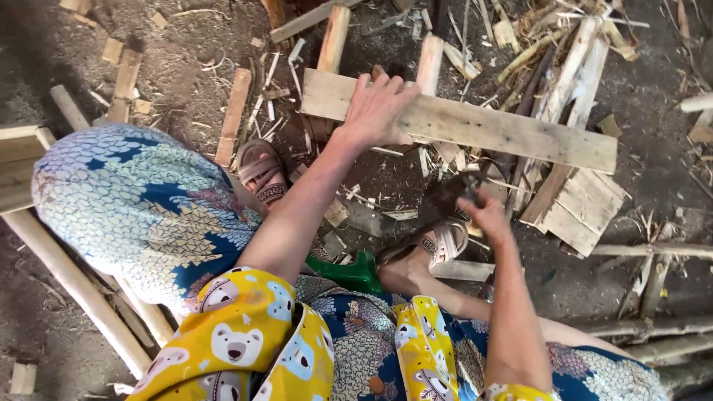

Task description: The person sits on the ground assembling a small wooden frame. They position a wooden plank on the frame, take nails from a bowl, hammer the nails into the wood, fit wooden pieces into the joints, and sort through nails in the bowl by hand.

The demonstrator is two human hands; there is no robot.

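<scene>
My left hand (pixel 376 111) lies flat, fingers spread, on a long pale wooden plank (pixel 512 132) that rests across a heap of split wood. My right hand (pixel 486 215) is closed around the handle of a dark tool (pixel 444 194), blurred, just below the plank's middle. The tool's head is hard to make out. My two sandalled feet (pixel 261 172) stand on the dirt under the plank.
Split sticks and offcuts (pixel 572 59) litter the dirt ground all around. A nailed board panel (pixel 579 206) lies at the right. Long poles (pixel 70 282) run along the left. A green plastic stool (pixel 355 273) shows between my legs.
</scene>
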